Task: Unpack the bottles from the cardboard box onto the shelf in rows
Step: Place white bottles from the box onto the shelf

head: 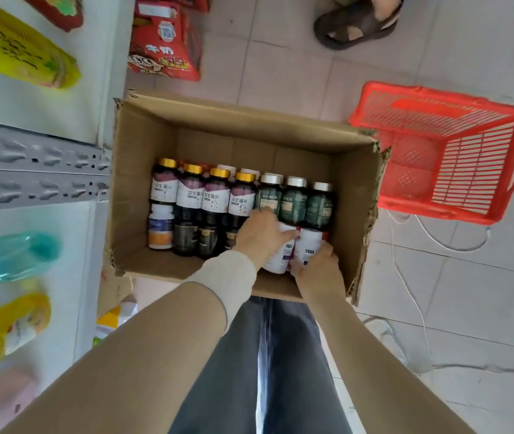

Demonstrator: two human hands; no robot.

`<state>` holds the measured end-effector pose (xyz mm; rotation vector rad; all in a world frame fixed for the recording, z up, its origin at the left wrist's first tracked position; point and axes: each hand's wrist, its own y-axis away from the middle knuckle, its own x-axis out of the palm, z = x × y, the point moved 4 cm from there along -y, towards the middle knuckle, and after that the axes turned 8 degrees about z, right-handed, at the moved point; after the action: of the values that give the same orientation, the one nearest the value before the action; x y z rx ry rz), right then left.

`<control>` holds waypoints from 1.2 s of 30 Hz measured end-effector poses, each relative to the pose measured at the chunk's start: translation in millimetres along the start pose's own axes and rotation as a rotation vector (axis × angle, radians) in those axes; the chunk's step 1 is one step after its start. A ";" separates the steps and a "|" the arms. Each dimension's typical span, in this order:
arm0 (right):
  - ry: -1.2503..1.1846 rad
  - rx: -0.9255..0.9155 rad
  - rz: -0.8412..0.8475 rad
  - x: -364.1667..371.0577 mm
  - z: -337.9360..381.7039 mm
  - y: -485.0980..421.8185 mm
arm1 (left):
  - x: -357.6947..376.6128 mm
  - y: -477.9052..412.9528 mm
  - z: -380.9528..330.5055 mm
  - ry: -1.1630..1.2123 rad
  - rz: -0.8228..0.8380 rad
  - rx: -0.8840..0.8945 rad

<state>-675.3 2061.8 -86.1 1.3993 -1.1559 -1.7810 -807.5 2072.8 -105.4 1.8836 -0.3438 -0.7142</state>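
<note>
Labels are half covered on the two white bottles under the hands, and the dark bottles (207, 239) at the cardboard box (138, 158) floor are too dim to read. Left hand (260, 234) is curled over one white bottle (277, 261); right hand (316, 266) is wrapped round the second white bottle (310, 242), touching it. Both bottles are held in the box's near right corner.

Pale tiled floor (484, 308) (a white cable (392, 242) lies across it) with a red plastic basket (437, 211) at the right
</note>
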 end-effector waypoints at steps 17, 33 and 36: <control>-0.357 -0.254 0.113 -32.1 -10.6 63.2 | -30.4 108.9 45.4 0.766 -0.081 0.195; -0.003 -1.109 0.611 -65.3 58.9 367.0 | -50.8 497.7 90.4 1.386 -0.873 0.689; 0.108 -1.255 0.647 -60.8 89.5 435.1 | -56.3 572.8 106.2 1.297 -1.017 0.716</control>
<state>-771.5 1942.7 335.3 0.2926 -0.1877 -1.4111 -868.3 1787.7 402.1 2.7276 1.4204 0.2214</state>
